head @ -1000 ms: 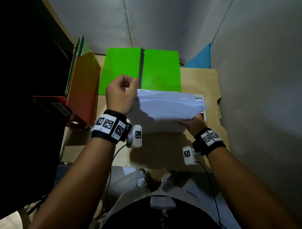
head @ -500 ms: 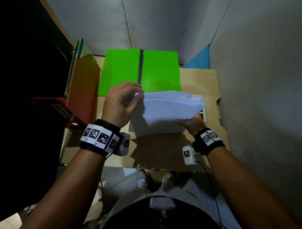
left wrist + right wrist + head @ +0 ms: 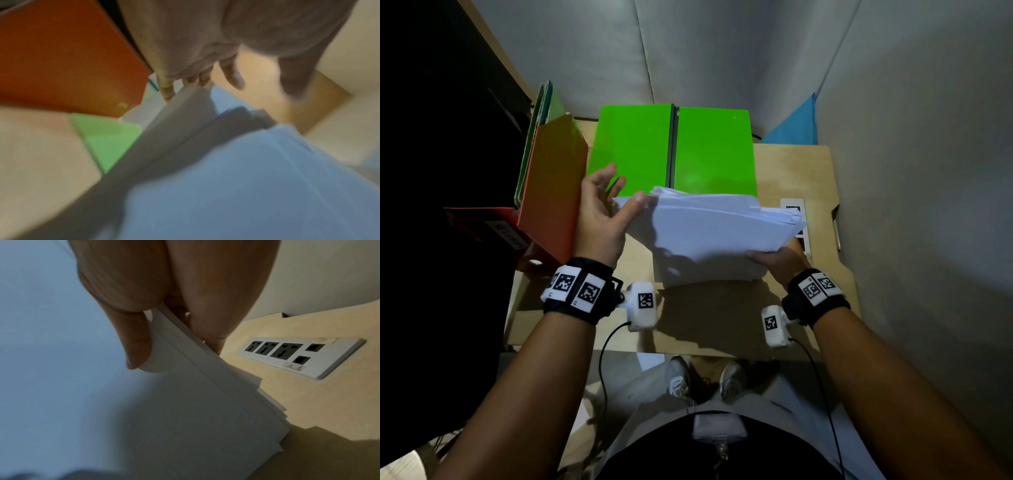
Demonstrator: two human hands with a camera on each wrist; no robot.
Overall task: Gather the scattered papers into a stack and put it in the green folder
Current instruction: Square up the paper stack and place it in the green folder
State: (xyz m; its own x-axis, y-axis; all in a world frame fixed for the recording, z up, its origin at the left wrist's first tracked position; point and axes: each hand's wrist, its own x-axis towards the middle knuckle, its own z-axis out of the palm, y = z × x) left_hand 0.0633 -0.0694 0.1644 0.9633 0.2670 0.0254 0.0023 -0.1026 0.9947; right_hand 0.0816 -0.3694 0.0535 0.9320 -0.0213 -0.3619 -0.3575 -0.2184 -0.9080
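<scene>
The green folder [image 3: 674, 147] lies open and flat at the back of the wooden desk [image 3: 722, 322]. A thick, uneven stack of white papers [image 3: 722, 229] hangs tilted above the desk in front of it. My right hand [image 3: 774, 258] pinches the stack's near right corner, and in the right wrist view that hand [image 3: 176, 352] has its thumb on top of the stack [image 3: 195, 402]. My left hand [image 3: 621, 188] is open with spread fingers, its thumb against the stack's left edge. The blurred left wrist view shows my left hand [image 3: 263, 84] above the stack [image 3: 226, 178] and a corner of the folder [image 3: 107, 139].
An orange binder [image 3: 554, 192] leans on other folders at the desk's left side, close to my left hand. A socket strip [image 3: 298, 353] is set into the desk at the right, under the stack's far edge. Grey walls close in behind and to the right. A blue folder [image 3: 794, 126] stands at the back right.
My left hand has opened from curled at the stack's left corner to spread fingers with the thumb on its edge. The right hand still holds the stack in about the same place.
</scene>
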